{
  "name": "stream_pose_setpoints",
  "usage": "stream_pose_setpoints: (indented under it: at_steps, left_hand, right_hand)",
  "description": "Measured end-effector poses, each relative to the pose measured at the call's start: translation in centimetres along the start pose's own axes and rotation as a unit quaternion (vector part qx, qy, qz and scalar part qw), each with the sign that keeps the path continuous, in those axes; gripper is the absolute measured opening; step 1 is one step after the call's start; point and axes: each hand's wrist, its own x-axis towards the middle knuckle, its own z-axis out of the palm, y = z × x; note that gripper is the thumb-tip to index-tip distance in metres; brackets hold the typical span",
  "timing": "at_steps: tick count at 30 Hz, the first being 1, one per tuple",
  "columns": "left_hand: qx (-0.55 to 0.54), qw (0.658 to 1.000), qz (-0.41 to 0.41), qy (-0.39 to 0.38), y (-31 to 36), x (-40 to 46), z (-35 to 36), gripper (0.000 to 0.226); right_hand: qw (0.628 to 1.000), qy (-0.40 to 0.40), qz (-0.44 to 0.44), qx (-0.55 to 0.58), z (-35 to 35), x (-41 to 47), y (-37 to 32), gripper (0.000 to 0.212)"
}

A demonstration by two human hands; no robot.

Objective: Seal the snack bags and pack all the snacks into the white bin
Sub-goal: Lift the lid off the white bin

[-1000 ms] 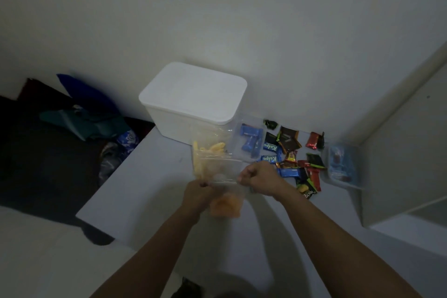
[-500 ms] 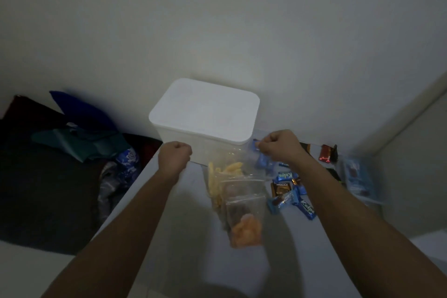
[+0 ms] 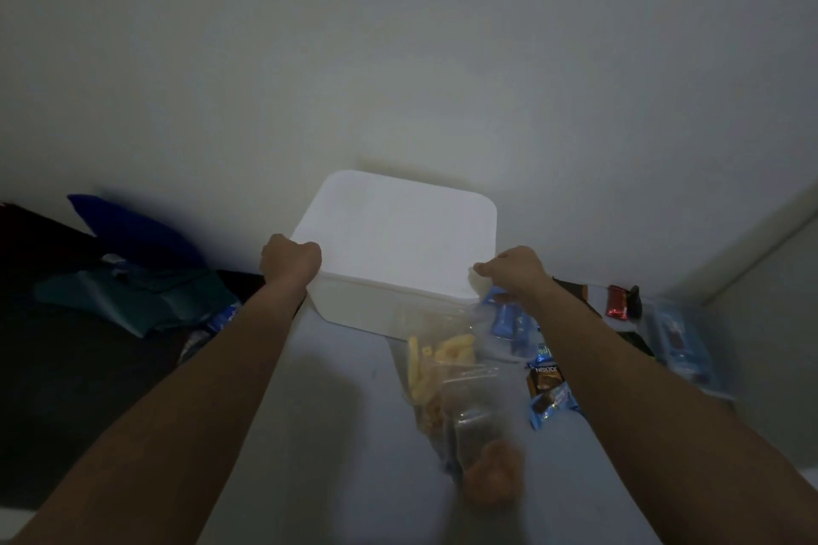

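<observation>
Low in the frame, your clear snack bags [image 3: 456, 403] lie limp on the table [image 3: 345, 434]; they look light and slippery, so take them by the stiff top seam. At mid-frame your left hand [image 3: 290, 263] and right hand [image 3: 513, 272] curl around the lid [image 3: 398, 230] corners of the white bin [image 3: 354, 301]. It's likely light, rigid plastic.

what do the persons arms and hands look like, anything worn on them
Both forearms are bare all the way to the frame's bottom edge: no sleeves in view. The left hand and right hand are bare too, without gloves. No watch, bracelet or ring is visible, though the dim light could hide small details.
</observation>
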Motion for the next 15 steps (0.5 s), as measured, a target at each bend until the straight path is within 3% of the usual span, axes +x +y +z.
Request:
stream_pose_setpoints:
  at_steps: [3, 6, 9, 15]
  left_hand:
    - [-0.02, 0.999, -0.017, -0.018, -0.3, 1.3, -0.2, 0.034]
    - [-0.017, 0.999, -0.005, -0.029, -0.6, 1.9, -0.3, 0.011]
    - [-0.027, 0.999, 0.005, -0.038, -1.4, 2.5, -0.5, 0.031]
    - [-0.067, 0.996, -0.012, -0.052, -1.7, 3.5, -0.6, 0.002]
  right_hand:
    - [0.998, 0.014, 0.035, 0.058, 0.3, 1.1, -0.3, 0.026]
    - [0.996, 0.042, 0.04, 0.073, 0.2, 2.0, -0.8, 0.016]
    - [0.995, 0.082, 0.036, 0.039, 0.1, 2.4, -1.6, 0.019]
    - [0.991, 0.12, -0.002, 0.059, -0.9, 0.6, -4.4, 0.019]
